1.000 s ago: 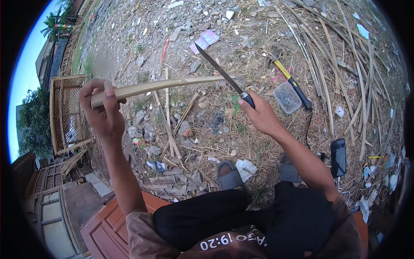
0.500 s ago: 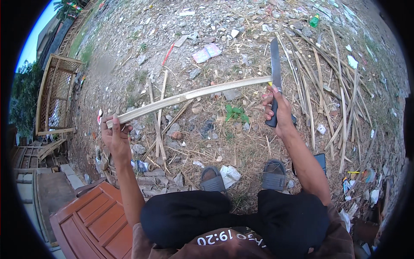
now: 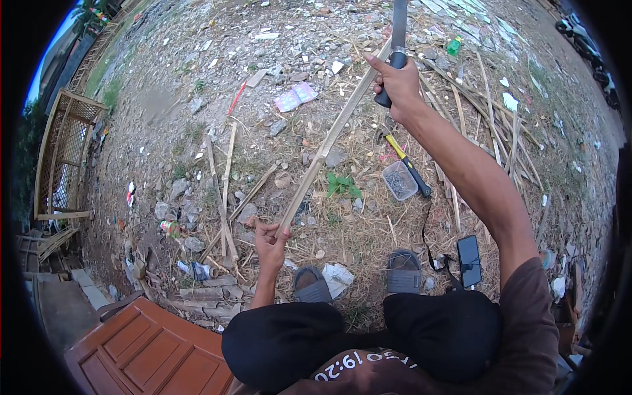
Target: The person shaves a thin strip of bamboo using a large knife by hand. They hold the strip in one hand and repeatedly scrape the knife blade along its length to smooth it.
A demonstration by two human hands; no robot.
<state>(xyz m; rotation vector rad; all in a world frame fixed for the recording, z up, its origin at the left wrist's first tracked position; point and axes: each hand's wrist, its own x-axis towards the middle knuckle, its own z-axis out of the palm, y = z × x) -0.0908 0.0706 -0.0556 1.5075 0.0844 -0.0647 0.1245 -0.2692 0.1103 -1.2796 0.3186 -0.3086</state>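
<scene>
Left hand (image 3: pixel 268 247): fingers closed on the near end of a long, pale wooden strip (image 3: pixel 322 153), thumb along its side. Right hand (image 3: pixel 403 82): gripping the dark handle of a knife (image 3: pixel 399 29), the blade pointing forward, away from the person.

The strip spans the space between the hands. It runs slantwise from the left hand, forward and rightward, its far end just beside the right hand and close to the base of the blade. Whether blade and strip touch cannot be determined. The right hand is well ahead of the left.

A green plant (image 3: pixel 342 186) grows forward and right of the left hand, below the line of the strip. A hammer with a yellow and black handle (image 3: pixel 416 174) and a clear container (image 3: pixel 403 198) of small grey pieces lie on the near side of the right hand. A phone (image 3: pixel 469 260) rests well to the right of the left hand.
</scene>
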